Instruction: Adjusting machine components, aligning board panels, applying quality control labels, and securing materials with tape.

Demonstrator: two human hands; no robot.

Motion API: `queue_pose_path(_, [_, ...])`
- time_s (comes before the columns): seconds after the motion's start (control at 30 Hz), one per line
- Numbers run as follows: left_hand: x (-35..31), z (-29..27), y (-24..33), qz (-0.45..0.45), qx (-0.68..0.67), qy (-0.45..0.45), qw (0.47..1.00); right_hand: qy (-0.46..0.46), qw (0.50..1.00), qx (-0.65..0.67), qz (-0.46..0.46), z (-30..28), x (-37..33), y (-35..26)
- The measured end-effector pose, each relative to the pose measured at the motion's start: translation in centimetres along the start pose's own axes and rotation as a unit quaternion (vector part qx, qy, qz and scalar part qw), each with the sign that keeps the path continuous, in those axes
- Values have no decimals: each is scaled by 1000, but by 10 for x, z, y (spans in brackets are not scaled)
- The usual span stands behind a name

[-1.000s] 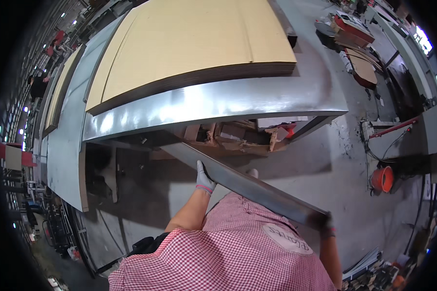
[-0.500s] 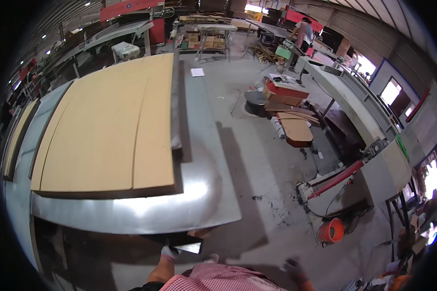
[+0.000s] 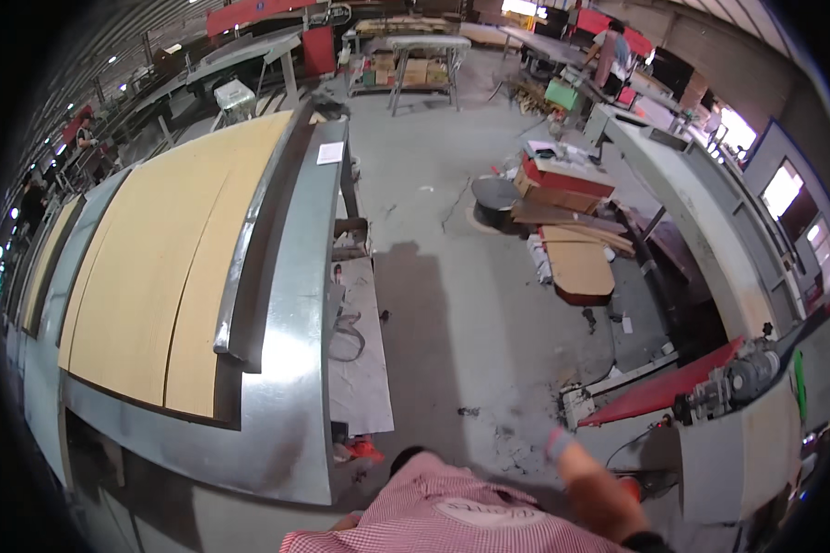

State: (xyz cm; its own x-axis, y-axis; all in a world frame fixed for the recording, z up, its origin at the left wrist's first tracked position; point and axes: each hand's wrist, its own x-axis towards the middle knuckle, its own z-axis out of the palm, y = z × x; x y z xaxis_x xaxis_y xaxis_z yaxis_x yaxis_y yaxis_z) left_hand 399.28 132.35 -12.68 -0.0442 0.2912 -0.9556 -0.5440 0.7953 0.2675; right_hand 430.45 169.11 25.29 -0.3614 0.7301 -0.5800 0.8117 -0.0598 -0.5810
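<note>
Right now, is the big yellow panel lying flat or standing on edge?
Flat: the panel lies broad face up on the table.

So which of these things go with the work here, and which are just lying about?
Probably in use, being closest by (no held item is visible):
- metal-topped table
- stack of yellow boards on it
- long metal piece along the stack's right edge

Seemingly just lying about, farther off:
- dark round object
- red box
- tan board with rounded corners
</note>
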Motion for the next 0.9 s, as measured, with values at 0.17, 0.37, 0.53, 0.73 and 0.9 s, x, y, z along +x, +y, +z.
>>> queue_pose_path(0.17, [13,77,65,33,-16,27,999,-419,758,332,-374,-117,23,-191])
queue_pose_path(0.37, [56,157,263,228,142,99,958,-631,458,322,-538,-168,93,-278])
queue_pose_path(0.53, [-85,264,612,669,311,256,625,-645,433,325,-540,-233,179,-321])
queue_pose_path(0.73, [-107,270,883,608,396,529,440,-660,382,334,-554,-316,308,-377])
queue_pose_path(0.9, [-90,272,942,423,448,576,537,-631,372,289,-616,-392,443,-429])
